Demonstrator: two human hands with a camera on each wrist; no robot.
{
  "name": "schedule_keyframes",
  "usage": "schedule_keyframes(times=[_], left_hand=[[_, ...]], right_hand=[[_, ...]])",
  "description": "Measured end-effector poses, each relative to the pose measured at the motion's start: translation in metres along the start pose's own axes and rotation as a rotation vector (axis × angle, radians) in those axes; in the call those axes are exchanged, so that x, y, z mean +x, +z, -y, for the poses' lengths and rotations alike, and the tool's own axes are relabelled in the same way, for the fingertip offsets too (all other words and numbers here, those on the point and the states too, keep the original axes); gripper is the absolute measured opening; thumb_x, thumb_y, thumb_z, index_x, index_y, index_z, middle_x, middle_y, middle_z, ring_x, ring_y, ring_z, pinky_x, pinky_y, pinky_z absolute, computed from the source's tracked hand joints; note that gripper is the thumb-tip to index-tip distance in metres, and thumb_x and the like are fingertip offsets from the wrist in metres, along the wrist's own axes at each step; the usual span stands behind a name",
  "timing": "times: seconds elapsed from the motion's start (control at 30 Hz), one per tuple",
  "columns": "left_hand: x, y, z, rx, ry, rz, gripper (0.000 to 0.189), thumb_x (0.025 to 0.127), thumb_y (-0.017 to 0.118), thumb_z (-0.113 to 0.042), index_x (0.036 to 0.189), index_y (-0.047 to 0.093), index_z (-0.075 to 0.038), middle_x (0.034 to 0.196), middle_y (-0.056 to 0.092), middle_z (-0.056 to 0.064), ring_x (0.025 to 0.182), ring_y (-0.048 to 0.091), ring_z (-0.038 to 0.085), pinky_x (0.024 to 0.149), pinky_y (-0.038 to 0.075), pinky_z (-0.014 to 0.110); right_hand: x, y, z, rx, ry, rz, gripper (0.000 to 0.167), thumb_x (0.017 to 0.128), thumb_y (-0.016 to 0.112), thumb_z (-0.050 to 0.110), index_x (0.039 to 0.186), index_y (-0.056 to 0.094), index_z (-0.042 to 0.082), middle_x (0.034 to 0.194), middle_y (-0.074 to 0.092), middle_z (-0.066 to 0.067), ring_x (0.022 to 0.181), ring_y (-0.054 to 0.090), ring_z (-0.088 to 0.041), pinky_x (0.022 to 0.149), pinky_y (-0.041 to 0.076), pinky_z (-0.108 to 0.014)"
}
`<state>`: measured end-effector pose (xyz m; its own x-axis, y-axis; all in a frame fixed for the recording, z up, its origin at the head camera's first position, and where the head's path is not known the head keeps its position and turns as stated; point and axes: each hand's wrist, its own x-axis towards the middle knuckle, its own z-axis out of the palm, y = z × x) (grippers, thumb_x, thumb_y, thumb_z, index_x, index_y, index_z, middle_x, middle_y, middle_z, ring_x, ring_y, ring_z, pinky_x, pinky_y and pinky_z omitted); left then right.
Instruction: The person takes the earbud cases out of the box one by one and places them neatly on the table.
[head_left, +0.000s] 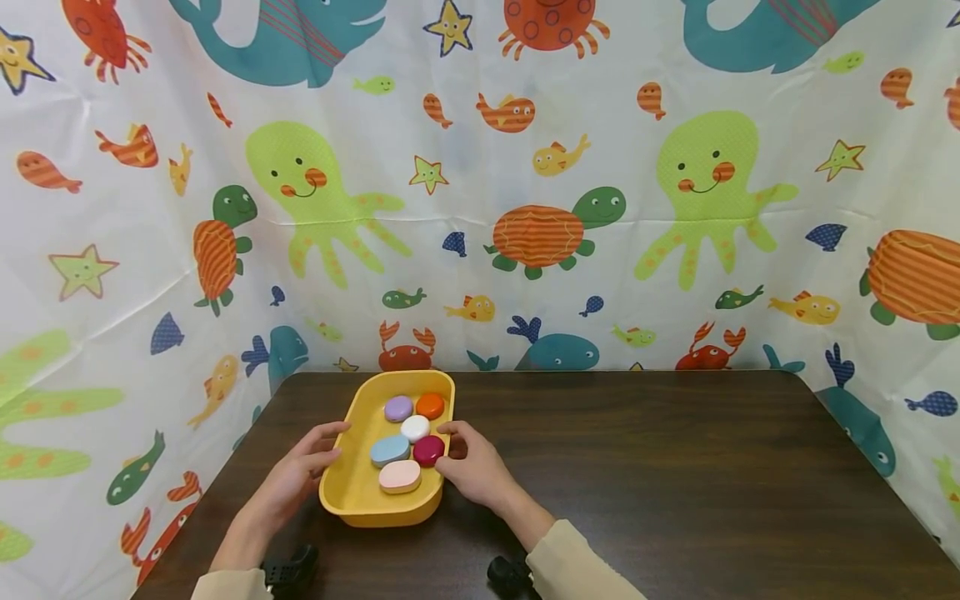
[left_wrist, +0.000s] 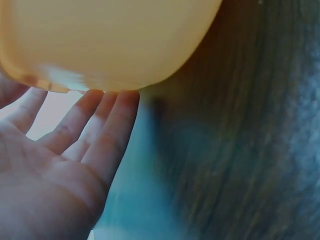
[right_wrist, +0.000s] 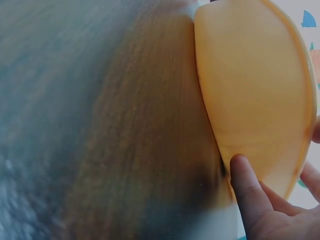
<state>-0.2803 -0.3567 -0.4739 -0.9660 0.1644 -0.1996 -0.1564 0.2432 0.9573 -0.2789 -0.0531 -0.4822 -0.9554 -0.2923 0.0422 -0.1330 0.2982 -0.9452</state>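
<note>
A yellow plastic tub (head_left: pixel 352 487) stands on the dark table at the left, with small smooth rounded pieces inside. They are a lavender one (head_left: pixel 398 408), an orange one (head_left: pixel 431 406), a white one (head_left: pixel 415 429), a light blue one (head_left: pixel 390 451), a dark red one (head_left: pixel 429 451) and a pale pink one (head_left: pixel 400 477). My left hand (head_left: pixel 296 471) is at the tub's left side; in the left wrist view its extended fingertips (left_wrist: pixel 127 100) touch the wall. My right hand (head_left: pixel 480 471) is at the right side, thumb and fingers spread against the wall; one fingertip (right_wrist: pixel 240 162) touches near the base.
The brown wooden table (head_left: pixel 637 483) extends to the right of the tub. A white curtain (head_left: pixel 465 192) printed with sea animals hangs behind the table and along both sides. Dark wrist devices (head_left: pixel 288 571) show near both sleeves.
</note>
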Motion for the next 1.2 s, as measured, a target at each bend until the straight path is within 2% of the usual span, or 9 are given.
schedule_keyframes(times=[0.23,0.37,0.47,0.7,0.97,1.2], left_hand=[[-0.001,0.008,0.006,-0.085,0.01,-0.016,0.052,0.109,0.045,-0.025,0.156,0.029,-0.01,0.153,0.03,0.023,0.121,0.053,0.027,0.094,0.053,0.032],[-0.003,0.012,0.012,-0.134,0.026,-0.029,0.051,0.109,0.046,-0.028,0.155,0.032,-0.011,0.154,0.031,0.019,0.118,0.054,0.018,0.094,0.051,0.029],[-0.005,0.014,0.014,-0.153,0.042,-0.043,0.049,0.109,0.047,-0.028,0.153,0.034,-0.011,0.151,0.034,0.018,0.116,0.054,0.016,0.094,0.051,0.029],[-0.008,0.015,0.015,-0.14,0.024,-0.048,0.047,0.108,0.047,-0.025,0.151,0.036,-0.011,0.143,0.039,0.021,0.112,0.057,0.021,0.091,0.054,0.032],[-0.005,0.015,0.007,-0.094,0.019,-0.028,0.05,0.109,0.046,-0.022,0.153,0.029,-0.007,0.151,0.033,0.024,0.115,0.057,0.024,0.091,0.055,0.033],[-0.001,0.016,0.001,-0.059,0.024,-0.007,0.048,0.109,0.046,-0.021,0.152,0.03,-0.008,0.155,0.029,0.024,0.124,0.051,0.03,0.094,0.053,0.034]], right_hand=[[-0.004,-0.001,-0.009,0.038,-0.01,-0.016,0.045,0.09,0.067,0.019,0.134,0.057,0.017,0.124,0.061,-0.007,0.106,0.059,-0.022,0.094,0.056,-0.042],[-0.009,-0.002,-0.012,0.068,-0.002,-0.022,0.045,0.091,0.067,0.02,0.135,0.057,0.021,0.126,0.06,-0.006,0.108,0.059,-0.022,0.093,0.056,-0.041],[-0.012,-0.003,-0.011,0.072,-0.01,-0.023,0.045,0.091,0.067,0.019,0.135,0.057,0.021,0.127,0.061,-0.007,0.107,0.06,-0.022,0.092,0.057,-0.041],[-0.014,-0.005,-0.011,0.073,-0.004,0.004,0.046,0.09,0.069,0.019,0.134,0.057,0.02,0.125,0.061,-0.007,0.102,0.059,-0.02,0.089,0.058,-0.038],[-0.01,-0.008,-0.01,0.063,-0.019,-0.001,0.045,0.089,0.069,0.018,0.133,0.058,0.017,0.121,0.061,-0.009,0.101,0.059,-0.021,0.089,0.057,-0.04],[-0.008,-0.012,-0.011,0.053,-0.021,-0.003,0.045,0.089,0.068,0.017,0.133,0.058,0.017,0.121,0.061,-0.009,0.102,0.06,-0.021,0.091,0.057,-0.042]])
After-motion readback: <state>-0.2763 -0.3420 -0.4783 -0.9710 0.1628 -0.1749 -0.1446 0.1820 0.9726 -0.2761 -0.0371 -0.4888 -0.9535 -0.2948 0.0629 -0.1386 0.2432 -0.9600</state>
